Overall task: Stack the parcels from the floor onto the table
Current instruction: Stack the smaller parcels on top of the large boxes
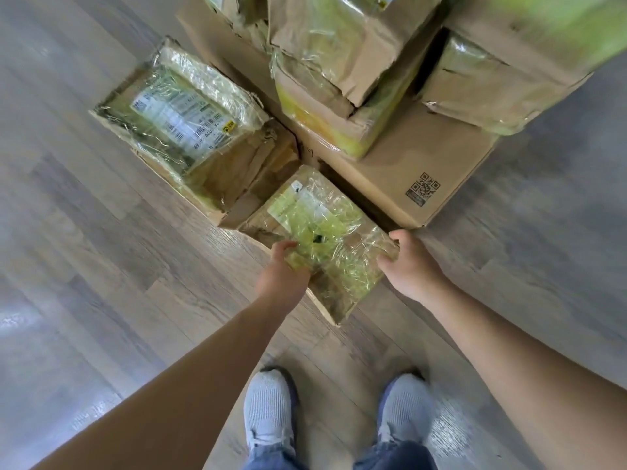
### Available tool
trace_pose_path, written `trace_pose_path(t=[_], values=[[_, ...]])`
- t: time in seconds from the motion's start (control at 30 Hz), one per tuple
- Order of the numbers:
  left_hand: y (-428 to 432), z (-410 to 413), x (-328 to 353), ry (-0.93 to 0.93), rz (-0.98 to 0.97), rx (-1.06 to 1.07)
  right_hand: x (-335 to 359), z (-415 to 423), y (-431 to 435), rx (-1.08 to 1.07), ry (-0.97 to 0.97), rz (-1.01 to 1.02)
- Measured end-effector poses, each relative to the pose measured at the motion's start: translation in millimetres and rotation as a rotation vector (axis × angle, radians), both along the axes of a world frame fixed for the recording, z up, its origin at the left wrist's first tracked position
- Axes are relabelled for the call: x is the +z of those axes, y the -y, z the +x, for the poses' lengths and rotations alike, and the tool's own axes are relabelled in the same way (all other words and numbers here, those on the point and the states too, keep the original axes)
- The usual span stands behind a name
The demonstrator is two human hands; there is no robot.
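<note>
A small cardboard parcel (pixel 319 232) wrapped in yellowish clear tape lies on the wooden floor in front of my feet. My left hand (pixel 283 271) grips its near left corner, fingers curled over the edge. My right hand (pixel 407 262) grips its right edge with the fingers wrapped round the side. A larger taped parcel (pixel 183 123) with a white shipping label sits on the floor to the left. No table is in view.
A big flat carton (pixel 424 164) with a QR code lies behind the small parcel, with several taped parcels (pixel 339 62) piled on it. My two grey shoes (pixel 271 412) stand just below. Bare wooden floor (pixel 84 266) spreads left and right.
</note>
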State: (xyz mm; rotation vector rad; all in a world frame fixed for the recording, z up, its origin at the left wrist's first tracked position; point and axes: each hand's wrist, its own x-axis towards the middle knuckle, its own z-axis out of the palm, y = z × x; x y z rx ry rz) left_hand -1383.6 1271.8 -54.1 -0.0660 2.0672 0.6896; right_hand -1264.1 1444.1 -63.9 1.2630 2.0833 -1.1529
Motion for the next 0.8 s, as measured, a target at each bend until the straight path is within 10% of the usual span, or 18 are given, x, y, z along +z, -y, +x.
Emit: trace_pose_path(t=[0.33,0.8], values=[[17,-7,78,-0.016,-0.080,0.133,87,-1,15,-0.116,-0.107,0.020],[11,-6,406,-0.090,0.211,0.003,458,2,-24,-0.202,-0.224,0.105]])
